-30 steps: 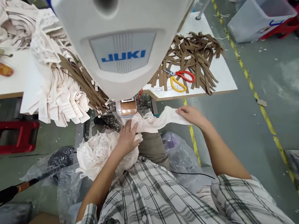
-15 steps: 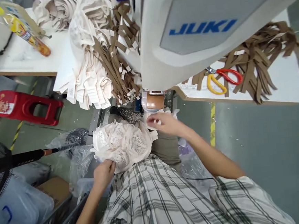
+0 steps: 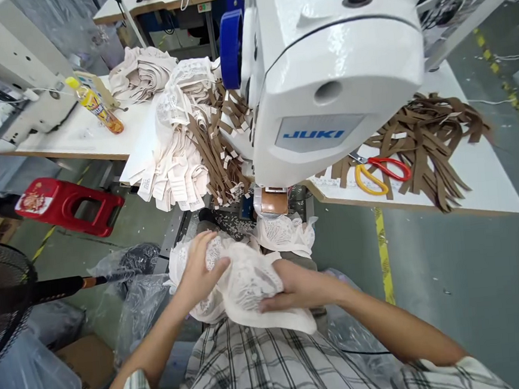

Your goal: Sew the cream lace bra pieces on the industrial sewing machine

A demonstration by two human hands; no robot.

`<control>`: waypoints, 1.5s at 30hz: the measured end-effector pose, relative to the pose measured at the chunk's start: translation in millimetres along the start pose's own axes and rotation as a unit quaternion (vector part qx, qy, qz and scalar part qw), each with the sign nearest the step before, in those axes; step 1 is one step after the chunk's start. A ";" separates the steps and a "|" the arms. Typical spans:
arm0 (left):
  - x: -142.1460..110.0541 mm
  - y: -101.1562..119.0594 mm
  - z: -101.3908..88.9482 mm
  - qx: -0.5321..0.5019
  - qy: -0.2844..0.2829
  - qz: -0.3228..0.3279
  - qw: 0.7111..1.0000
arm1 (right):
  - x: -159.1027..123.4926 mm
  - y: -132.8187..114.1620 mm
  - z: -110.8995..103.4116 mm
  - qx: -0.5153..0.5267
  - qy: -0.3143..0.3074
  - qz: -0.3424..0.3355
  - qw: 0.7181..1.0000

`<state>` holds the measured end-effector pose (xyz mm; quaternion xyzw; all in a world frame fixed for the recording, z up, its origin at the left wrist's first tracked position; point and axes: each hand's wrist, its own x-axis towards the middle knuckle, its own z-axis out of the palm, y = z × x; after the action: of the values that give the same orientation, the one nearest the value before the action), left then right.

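Observation:
A pile of white lace bras (image 3: 181,257) rests on my lap. Over it, my right hand (image 3: 289,285) grips one lace bra (image 3: 252,279), its thumb on the near side and its fingers partly hidden by the fabric. My left hand (image 3: 201,271) lies on the lace at the left, thumb and fingers spread apart. Another lace piece (image 3: 287,234) sits just under the front of the white sewing machine (image 3: 322,81), beyond my right hand.
Pale fabric strips (image 3: 179,171) and brown straps (image 3: 217,144) hang over the table edge. Red-and-yellow scissors (image 3: 381,173) lie beside more brown straps (image 3: 430,139). A drink bottle (image 3: 95,105), red stool (image 3: 69,206) and fan (image 3: 7,298) are at the left.
My right hand has come back from the piece under the machine and now grips a lace bra. My left hand has moved up onto the lace and spread its fingers. The view has tilted upward.

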<state>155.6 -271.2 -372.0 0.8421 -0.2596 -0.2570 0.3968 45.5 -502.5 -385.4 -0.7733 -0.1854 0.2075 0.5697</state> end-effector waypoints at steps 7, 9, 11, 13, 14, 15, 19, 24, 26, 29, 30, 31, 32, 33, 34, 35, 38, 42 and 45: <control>59.1 -4.8 57.8 -0.336 -0.278 -0.054 0.898 | -70.8 -24.1 -20.1 -0.064 0.085 0.060 0.993; 63.3 0.7 63.6 -0.360 -0.281 -0.013 0.889 | -80.0 -16.0 -18.2 -0.044 0.089 0.086 0.991; 66.6 7.2 63.7 -0.367 -0.264 0.015 0.892 | -87.0 -5.6 -16.8 -0.018 0.097 0.106 0.989; 68.6 14.3 61.0 -0.350 -0.267 0.019 0.898 | -92.5 4.9 -17.2 -0.001 0.092 0.108 0.990; 68.8 18.4 59.6 -0.330 -0.278 0.019 0.902 | -94.6 9.8 -18.3 0.005 0.082 0.106 0.991; 68.5 22.9 58.5 -0.300 -0.284 0.023 0.910 | -96.2 14.2 -19.8 0.007 0.072 0.107 0.992; 64.9 46.9 60.4 -0.134 -0.232 0.109 0.957 | -91.6 25.5 -28.2 -0.022 0.147 0.159 0.976; 71.1 82.0 58.9 -0.026 -0.226 0.224 0.948 | -60.8 21.7 -39.1 0.002 0.269 0.081 0.960; 80.3 91.9 48.1 -0.009 -0.179 0.199 0.963 | -47.0 17.6 -46.2 0.008 0.283 0.067 0.957; 99.3 99.9 26.2 -0.004 -0.100 0.130 0.987 | -29.9 14.0 -60.9 0.003 0.380 0.084 0.921; 105.8 100.7 20.1 -0.002 -0.079 0.108 0.991 | -25.2 14.0 -66.5 0.000 0.401 0.094 0.911; 112.0 100.8 15.5 0.001 -0.059 0.089 0.994 | -20.9 14.4 -72.3 0.002 0.410 0.103 0.906; 117.6 100.4 12.5 0.002 -0.040 0.074 0.996 | -17.0 15.3 -77.9 0.009 0.411 0.111 0.905; 122.6 99.5 11.2 0.001 -0.022 0.062 0.998 | -13.6 16.4 -83.1 0.024 0.407 0.118 0.905; 126.7 98.6 11.1 -0.001 -0.005 0.052 0.999 | -10.8 17.7 -87.8 0.046 0.402 0.120 0.907; 130.1 97.8 12.0 -0.001 0.010 0.045 0.999 | -8.5 18.9 -91.8 0.073 0.395 0.120 0.908; 136.4 97.9 15.5 0.015 0.025 0.028 0.999 | -5.0 22.0 -99.1 0.146 0.382 0.122 0.904; 140.2 100.7 16.4 0.038 0.011 0.018 0.999 | -5.4 25.2 -103.9 0.166 0.378 0.138 0.900; 142.1 101.2 16.0 0.040 0.006 0.019 0.999 | -5.5 26.9 -108.3 0.165 0.375 0.133 0.903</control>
<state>225.9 -426.6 -332.0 0.8538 -0.2835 -0.2333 0.3691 99.9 -600.1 -381.9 -0.7064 0.1828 0.0036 0.6838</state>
